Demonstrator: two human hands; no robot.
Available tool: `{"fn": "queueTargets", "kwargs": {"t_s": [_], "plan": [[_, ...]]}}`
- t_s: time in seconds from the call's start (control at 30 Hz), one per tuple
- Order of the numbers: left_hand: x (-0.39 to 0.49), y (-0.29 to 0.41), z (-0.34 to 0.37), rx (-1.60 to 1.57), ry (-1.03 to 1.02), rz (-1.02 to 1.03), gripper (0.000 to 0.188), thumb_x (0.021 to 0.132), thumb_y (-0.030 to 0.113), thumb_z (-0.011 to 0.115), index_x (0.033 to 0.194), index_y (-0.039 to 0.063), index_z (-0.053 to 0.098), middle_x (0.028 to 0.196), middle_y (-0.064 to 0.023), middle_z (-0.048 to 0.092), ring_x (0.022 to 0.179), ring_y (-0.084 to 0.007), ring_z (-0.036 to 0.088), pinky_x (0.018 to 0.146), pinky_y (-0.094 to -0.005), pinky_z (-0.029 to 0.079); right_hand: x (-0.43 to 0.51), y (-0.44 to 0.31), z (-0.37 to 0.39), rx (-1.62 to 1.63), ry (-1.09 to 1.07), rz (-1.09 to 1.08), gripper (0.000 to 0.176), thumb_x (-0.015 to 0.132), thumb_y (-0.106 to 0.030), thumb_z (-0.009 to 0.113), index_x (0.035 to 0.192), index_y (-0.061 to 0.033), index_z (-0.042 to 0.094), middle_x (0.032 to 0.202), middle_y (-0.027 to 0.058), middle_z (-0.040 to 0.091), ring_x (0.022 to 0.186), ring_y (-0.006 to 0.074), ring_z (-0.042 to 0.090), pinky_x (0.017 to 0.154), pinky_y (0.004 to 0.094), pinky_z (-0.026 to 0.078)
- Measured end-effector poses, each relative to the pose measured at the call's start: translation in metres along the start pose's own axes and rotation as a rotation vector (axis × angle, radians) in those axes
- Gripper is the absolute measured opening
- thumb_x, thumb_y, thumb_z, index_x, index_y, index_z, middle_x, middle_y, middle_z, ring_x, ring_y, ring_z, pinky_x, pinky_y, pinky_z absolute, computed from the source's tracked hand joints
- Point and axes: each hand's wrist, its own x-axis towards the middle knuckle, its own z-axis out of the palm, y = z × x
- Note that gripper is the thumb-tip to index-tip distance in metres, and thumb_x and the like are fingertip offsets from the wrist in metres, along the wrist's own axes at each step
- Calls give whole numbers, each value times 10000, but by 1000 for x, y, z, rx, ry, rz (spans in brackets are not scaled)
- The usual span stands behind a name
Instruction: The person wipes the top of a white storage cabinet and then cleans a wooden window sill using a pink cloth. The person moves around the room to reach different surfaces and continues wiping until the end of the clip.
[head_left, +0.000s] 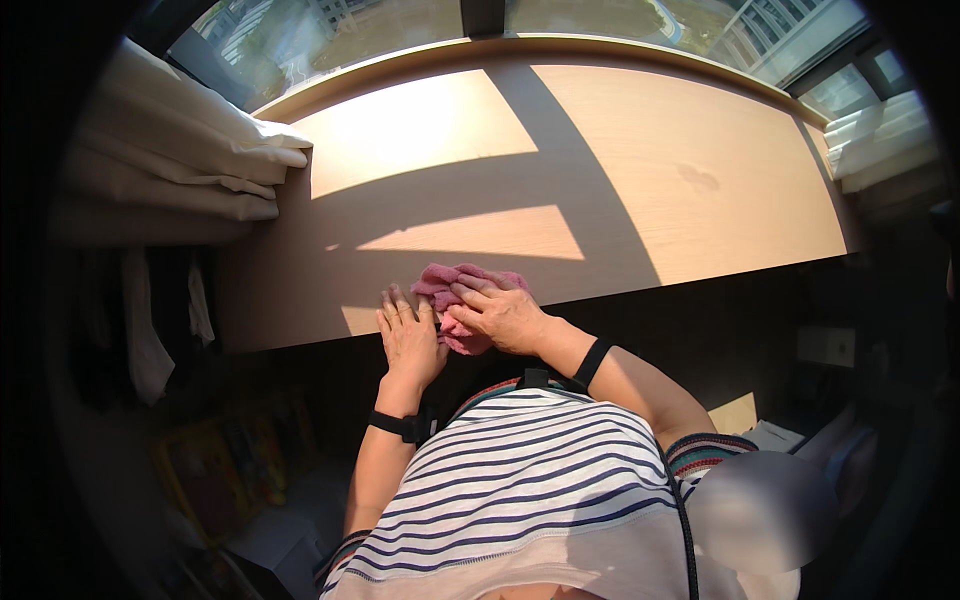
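A crumpled pink cloth (465, 334) lies at the near edge of a pale wood-look windowsill (600, 172), part of it hanging over that edge. My right hand (499, 311) rests on top of the cloth and presses it, fingers spread and pointing left. Just left of the cloth, my left hand (409, 334) lies palm down across the sill's edge with its fingers apart and nothing gripped. Its fingertips reach onto the board, and its right side is beside the cloth. A faint dark smudge (697, 177) shows on the right part of the sill.
Cream curtains hang at the left (195, 157) and right (885, 142) ends of the sill. A window (390, 30) with dark frames runs along the back. Below the sill it is dark, with a white box-like object (277, 540) at the lower left.
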Motion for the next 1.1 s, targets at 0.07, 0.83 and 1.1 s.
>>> {"fn": "queueTargets", "kwargs": {"t_s": [0.07, 0.83, 1.1], "plan": [[-2, -2, 2, 8, 14, 11, 927, 808, 332, 756, 1520, 13, 256, 1534, -370, 173, 1447, -499, 164, 1163, -576, 183, 3, 16, -5, 25, -71, 97, 441, 858, -207, 598, 1293, -138, 585, 1410, 129, 523, 1324, 273, 485, 1113, 454, 360], [-5, -7, 6, -80, 47, 20, 927, 804, 338, 756, 1527, 42, 257, 1569, -314, 153, 1470, -447, 139, 1191, -531, 149, 39, 76, -4, 84, -148, 284, 471, 918, -243, 530, 1379, -147, 527, 1508, 125, 422, 1434, 277, 341, 1174, 425, 257], [-6, 5, 2, -158, 79, -57, 873, 818, 266, 752, 1516, 42, 277, 1560, -308, 192, 1457, -449, 189, 1183, -541, 168, -209, 275, -145, -253, -22, 1563, 690, 929, -351, 605, 1535, -221, 303, 1591, 140, 255, 1462, 380, 226, 1197, 467, 230]]}}
